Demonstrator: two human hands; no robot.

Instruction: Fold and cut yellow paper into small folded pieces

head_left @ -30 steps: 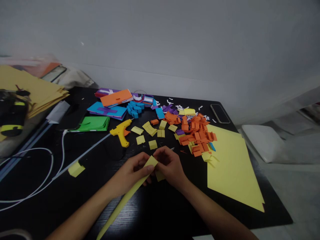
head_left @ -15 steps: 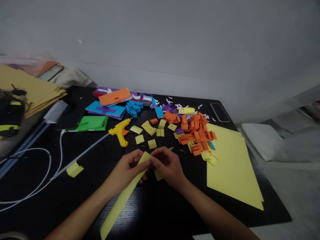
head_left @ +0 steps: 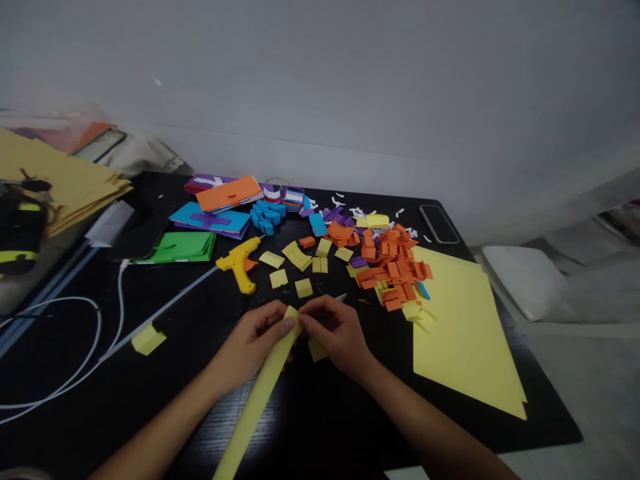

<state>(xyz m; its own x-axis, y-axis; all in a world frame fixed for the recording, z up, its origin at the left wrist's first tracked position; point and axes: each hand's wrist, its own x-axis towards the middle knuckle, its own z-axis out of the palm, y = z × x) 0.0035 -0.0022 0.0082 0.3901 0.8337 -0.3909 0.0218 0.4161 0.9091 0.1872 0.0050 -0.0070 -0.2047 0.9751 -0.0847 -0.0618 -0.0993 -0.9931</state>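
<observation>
Pinched between thumb and fingers of my left hand (head_left: 265, 333) is the upper end of a long yellow paper strip (head_left: 255, 403), which slants down to the bottom edge. My right hand (head_left: 337, 333) is closed at the strip's top right edge, its thumb and fingertips pressed there. Under the right hand shows a small yellow paper piece (head_left: 316, 349). A pointed metal tip (head_left: 341, 297) sticks out behind the right knuckles; the rest of that tool is hidden. Just beyond my hands lie several small folded yellow paper pieces (head_left: 303, 288).
A yellow glue gun (head_left: 240, 263) lies left of centre. Behind it are coloured paper bundles (head_left: 210, 219). Orange folded pieces (head_left: 395, 267) pile beside large yellow sheets (head_left: 465, 333). A phone (head_left: 439, 224) rests at the back right; a white cable (head_left: 100, 333) loops at left.
The strip's lower end has swung to the right, and the strip now looks steeper. My left fingers have shifted slightly around its top. The right hand has barely moved.
</observation>
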